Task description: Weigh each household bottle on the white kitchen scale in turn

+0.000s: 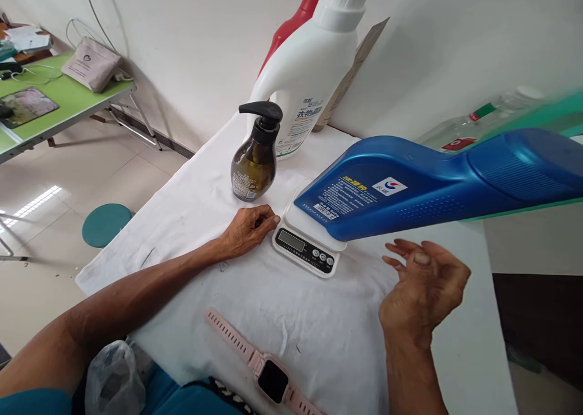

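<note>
From my end of the head camera, I see the blue bottle (378, 184) with its base on the white platform of the kitchen scale (304, 258), its cap stretching toward the right edge of my view; the wide lens keeps me from telling whether it stands upright or leans. The scale sits mid-way across the desk (337, 330), which is draped in white cloth, and I can make out no digits on its grey display. My left hand (249, 229) rests on the cloth with its fingers loosely curled, the fingertips at the left edge of the scale; I cannot tell whether they pinch it. My right hand (426, 281) is in the air on the near side of the blue bottle, clear of it, fingers parted and bent, holding nothing. Just far of my left hand stands a dark pump bottle (253, 169), and behind it a large white bottle (314, 56) partly covers a red bottle (291, 25) by the wall. A clear bottle (464, 132) shows beyond the blue one. On the near side lies a pink-strapped watch (273, 381); to the left, a teal stool (107, 225) stands on the floor.
</note>
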Demonstrator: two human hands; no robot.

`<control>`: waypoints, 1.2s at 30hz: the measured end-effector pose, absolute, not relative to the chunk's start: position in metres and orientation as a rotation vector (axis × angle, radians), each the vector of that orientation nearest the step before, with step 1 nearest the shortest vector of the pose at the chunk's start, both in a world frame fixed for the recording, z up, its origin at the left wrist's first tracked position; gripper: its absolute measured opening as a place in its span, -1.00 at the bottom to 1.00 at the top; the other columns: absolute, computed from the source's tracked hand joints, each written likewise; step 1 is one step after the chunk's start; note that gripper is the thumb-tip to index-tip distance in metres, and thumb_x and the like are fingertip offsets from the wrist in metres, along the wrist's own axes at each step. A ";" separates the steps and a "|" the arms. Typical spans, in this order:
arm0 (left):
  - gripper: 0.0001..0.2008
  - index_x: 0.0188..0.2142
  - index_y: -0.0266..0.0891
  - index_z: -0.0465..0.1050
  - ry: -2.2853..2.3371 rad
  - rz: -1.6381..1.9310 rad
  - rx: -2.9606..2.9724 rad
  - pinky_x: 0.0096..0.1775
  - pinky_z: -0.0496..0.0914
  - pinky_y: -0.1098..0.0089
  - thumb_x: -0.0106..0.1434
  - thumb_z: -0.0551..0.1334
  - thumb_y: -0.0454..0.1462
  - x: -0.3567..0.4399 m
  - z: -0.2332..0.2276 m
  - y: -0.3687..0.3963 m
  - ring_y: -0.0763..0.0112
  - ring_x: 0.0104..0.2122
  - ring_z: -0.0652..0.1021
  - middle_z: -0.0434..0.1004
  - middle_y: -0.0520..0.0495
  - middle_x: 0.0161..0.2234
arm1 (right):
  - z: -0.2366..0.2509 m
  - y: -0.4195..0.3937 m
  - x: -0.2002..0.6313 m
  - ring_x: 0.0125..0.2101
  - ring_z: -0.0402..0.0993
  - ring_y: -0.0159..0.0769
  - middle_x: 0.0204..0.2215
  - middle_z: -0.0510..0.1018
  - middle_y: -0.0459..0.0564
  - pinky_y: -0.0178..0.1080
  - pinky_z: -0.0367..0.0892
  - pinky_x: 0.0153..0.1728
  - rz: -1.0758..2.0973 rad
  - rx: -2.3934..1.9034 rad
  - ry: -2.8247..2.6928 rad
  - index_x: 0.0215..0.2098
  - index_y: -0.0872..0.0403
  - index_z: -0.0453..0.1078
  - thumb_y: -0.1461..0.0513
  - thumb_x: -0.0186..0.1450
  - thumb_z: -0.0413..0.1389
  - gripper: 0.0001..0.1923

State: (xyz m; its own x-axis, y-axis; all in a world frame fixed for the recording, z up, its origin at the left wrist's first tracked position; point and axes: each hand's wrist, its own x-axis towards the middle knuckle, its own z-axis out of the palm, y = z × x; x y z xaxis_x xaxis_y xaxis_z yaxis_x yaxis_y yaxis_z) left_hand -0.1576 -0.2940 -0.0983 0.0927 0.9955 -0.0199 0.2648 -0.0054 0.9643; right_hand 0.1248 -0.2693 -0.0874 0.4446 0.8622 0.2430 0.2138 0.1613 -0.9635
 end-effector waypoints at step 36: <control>-0.51 -0.38 -0.21 0.35 1.336 1.028 1.380 -0.44 0.19 0.39 0.49 0.10 0.12 -0.154 -0.109 -0.294 0.48 -0.57 0.32 0.27 0.12 -0.59 | -0.049 -0.104 0.214 0.08 0.67 0.23 0.09 0.69 0.17 0.24 0.63 0.05 0.142 -1.414 -0.657 -0.02 0.00 0.41 0.13 -0.22 0.48 -0.21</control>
